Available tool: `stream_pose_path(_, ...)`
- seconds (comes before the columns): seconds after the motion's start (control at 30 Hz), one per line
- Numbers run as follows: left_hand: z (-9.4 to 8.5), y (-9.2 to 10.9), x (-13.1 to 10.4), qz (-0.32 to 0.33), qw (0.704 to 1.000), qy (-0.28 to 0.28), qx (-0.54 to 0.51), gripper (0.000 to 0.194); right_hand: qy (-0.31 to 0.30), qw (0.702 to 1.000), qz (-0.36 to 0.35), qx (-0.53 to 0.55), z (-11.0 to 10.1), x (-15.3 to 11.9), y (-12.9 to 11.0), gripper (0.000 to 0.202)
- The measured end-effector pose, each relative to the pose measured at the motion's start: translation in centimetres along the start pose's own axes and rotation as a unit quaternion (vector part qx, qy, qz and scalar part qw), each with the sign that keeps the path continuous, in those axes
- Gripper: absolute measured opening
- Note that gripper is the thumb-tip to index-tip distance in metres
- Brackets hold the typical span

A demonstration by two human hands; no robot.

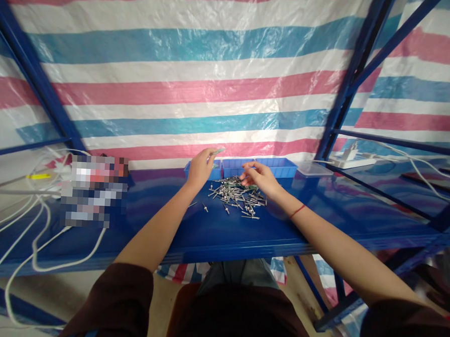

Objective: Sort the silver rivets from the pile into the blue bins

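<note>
In the head view, the left hand (pixel 202 168) pinches a small greenish piece (pixel 219 151) by the blue tray (pixel 280 166), whose contents are indistinct; the right hand (pixel 260 178) curls over heaped metal rivets (pixel 235 195), its grip unclear; a clear plastic container (pixel 315 168) lies right of the tray.

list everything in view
pins: many, silver, on shelf
shelf: one, blue, under pins
tray: one or two, blue, behind pins
plastic piece: one, clear, right of tray
power strip: one, white, right
cables: several, white, both sides
slim item: one, yellow, left
frame bars: several, blue, around
striped backdrop: one, red-white-blue, behind
pixelated patch: one, mixed, left
small piece: one, greenish, in left hand
wristband: one, red, right wrist
sleeves: two, brown, bottom
left hand: one, bare, by tray
right hand: one, bare, over pins
</note>
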State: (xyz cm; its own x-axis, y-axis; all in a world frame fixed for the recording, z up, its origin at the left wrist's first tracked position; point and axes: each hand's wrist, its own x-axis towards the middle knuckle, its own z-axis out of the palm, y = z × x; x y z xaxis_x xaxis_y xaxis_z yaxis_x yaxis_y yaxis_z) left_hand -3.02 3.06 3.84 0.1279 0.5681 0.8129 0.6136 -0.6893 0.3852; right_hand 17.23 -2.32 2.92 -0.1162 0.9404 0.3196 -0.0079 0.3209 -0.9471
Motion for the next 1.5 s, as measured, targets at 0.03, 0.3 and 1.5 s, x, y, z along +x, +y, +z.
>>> stream_pose_path(0.03, -0.6, -0.8, 0.1, 0.014, 0.998, -0.005, 0.056, 0.028, -0.005, 1.000, -0.003, -0.007, 0.0, 0.0, 0.1, 0.011)
stream_pose_path(0.3, -2.0, -5.8, -1.3, -0.080, 0.926, -0.231, 0.287, 0.045, 0.011, 0.946, -0.098, -0.308, -2.3, 1.0, 0.4, 0.017)
stream_pose_path(1.5, 2.8, 3.3, -2.6, -0.052, 0.972, -0.147, -0.178, 0.024, -0.068, 0.993, 0.064, 0.068, -1.3, 0.3, 0.5, 0.020)
